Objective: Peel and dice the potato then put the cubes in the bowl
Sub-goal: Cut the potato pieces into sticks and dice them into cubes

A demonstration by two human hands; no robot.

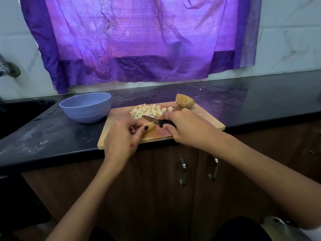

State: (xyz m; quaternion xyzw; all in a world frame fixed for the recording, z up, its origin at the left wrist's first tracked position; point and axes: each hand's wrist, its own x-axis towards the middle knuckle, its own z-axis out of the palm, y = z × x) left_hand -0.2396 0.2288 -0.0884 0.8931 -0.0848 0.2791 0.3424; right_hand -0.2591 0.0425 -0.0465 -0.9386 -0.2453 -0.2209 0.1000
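Note:
A wooden cutting board (205, 119) lies at the counter's front edge. My left hand (121, 134) pinches a small potato piece (150, 127) on the board. My right hand (187, 126) grips a black-handled knife (152, 119), its blade pointing left just above that piece. A pile of pale potato cubes (149, 110) sits at the board's far side. An unpeeled potato half (184, 101) rests at the far right corner of the board. The blue bowl (86, 106) stands left of the board, its inside hidden from me.
The black countertop (260, 101) runs left and right, with a dark sink (20, 112) at the far left. A purple cloth (139, 40) hangs on the wall behind. Brown cabinet doors with metal handles (183, 171) are below the counter.

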